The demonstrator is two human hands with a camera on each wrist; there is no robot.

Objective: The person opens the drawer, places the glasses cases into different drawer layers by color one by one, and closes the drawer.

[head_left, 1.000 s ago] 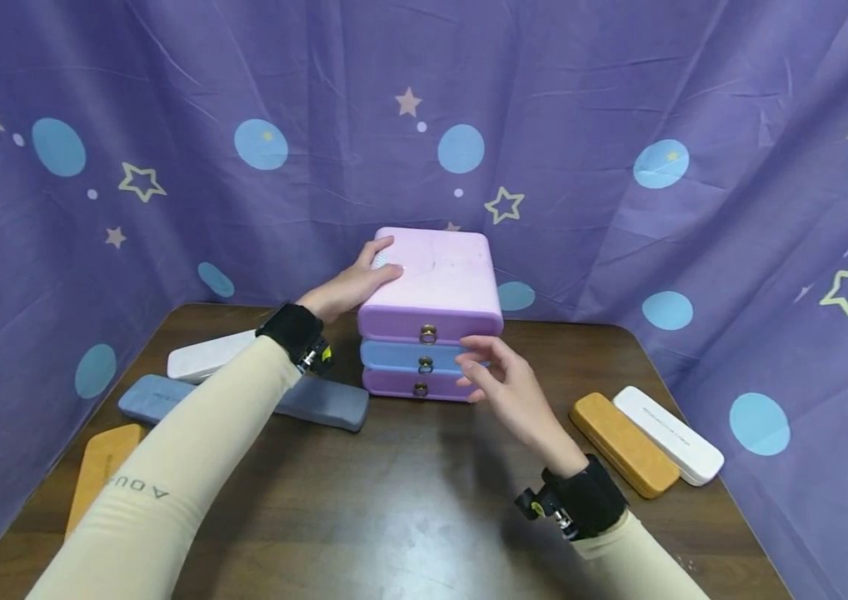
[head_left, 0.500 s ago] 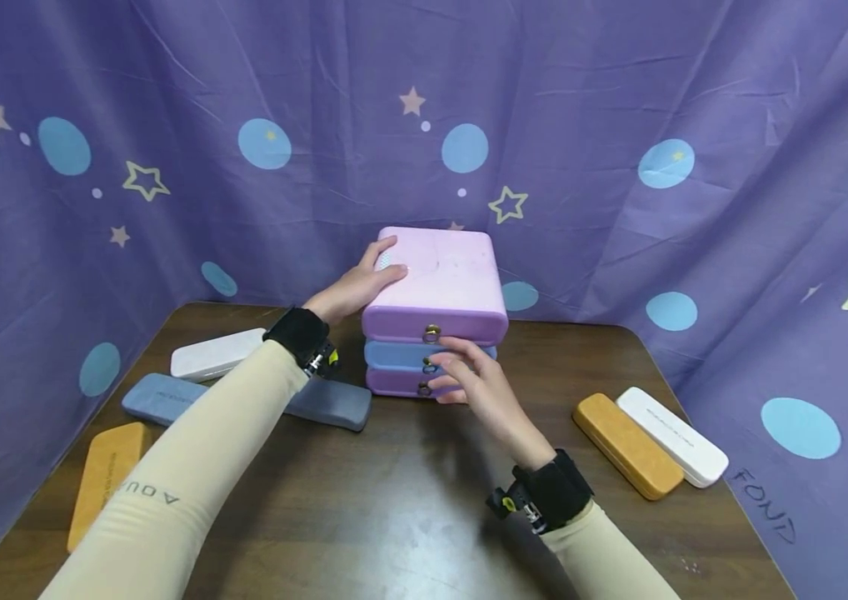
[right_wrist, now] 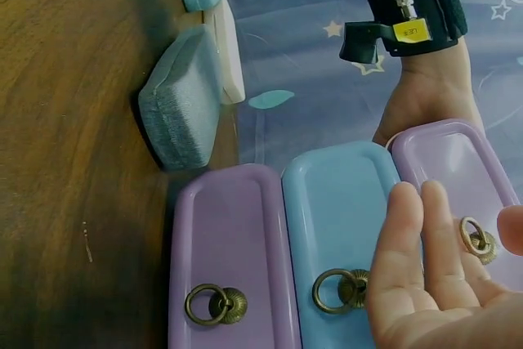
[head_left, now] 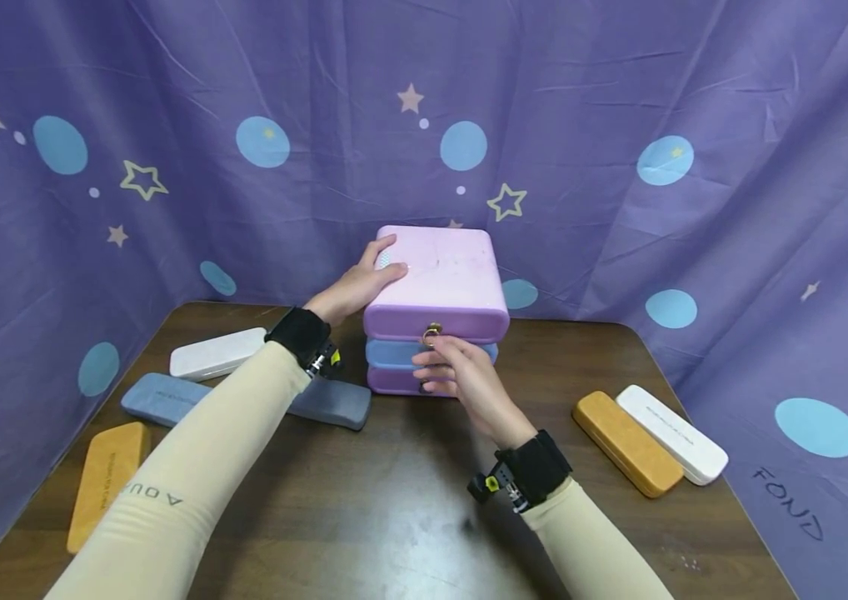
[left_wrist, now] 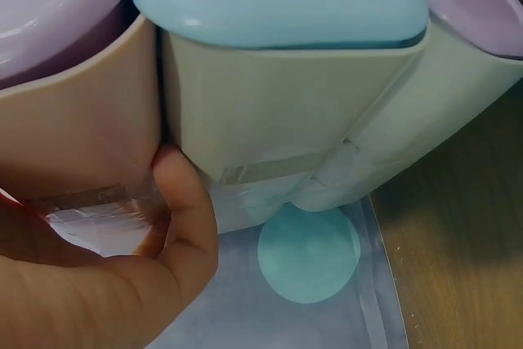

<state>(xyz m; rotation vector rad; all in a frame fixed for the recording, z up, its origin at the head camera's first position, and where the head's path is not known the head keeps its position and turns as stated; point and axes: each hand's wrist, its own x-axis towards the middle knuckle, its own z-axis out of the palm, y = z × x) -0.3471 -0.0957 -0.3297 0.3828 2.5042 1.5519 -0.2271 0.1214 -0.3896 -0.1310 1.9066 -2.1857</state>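
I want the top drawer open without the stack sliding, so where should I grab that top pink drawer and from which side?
Pinch the small brass ring pull at the middle of the top drawer front, coming from the front, where the right hand already is. The front is otherwise smooth. The left hand on the chest's top-left corner can brace it.

Backdrop: purple fabric curtain, creased, printed with pale blue discs and cream stars, hung on three sides. Furniture: dark brown wooden table, grained, glossy, its far edge meeting the curtain. Lighting: even, soft glare at table centre.
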